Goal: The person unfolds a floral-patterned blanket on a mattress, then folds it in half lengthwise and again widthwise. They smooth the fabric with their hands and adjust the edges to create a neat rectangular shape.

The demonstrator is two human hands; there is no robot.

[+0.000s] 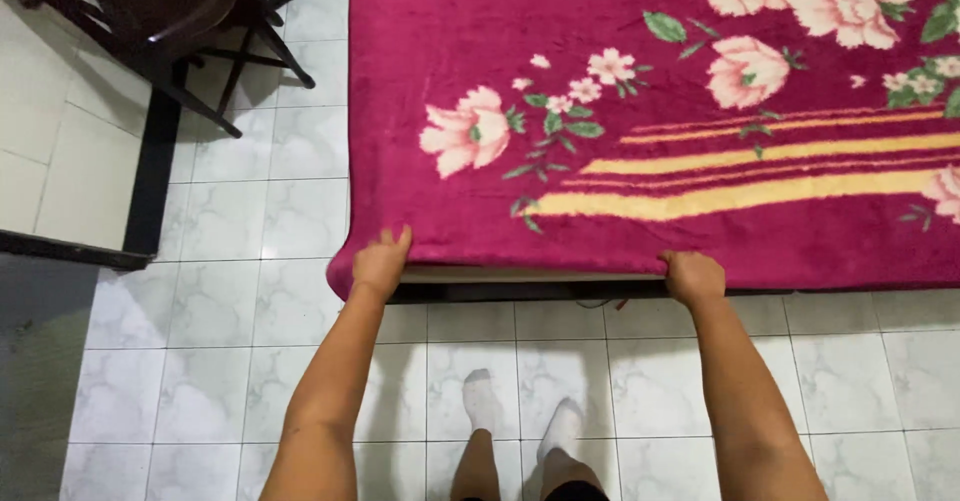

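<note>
Head view: the magenta flowered blanket [650,111] covers the bed, its near edge hanging just over the mattress side. The left hand [381,261] grips that edge at the near corner, fingers curled over the fold; the right hand [693,276] pinches the same edge further along. Both arms reach out straight. The step looks like tugging the blanket's edge straight; an even pull seems called for. White-socked feet [520,426] stand on the tiled floor [250,361] below the edge; a dark chair [170,21] stands beyond the blanket's corner.
</note>
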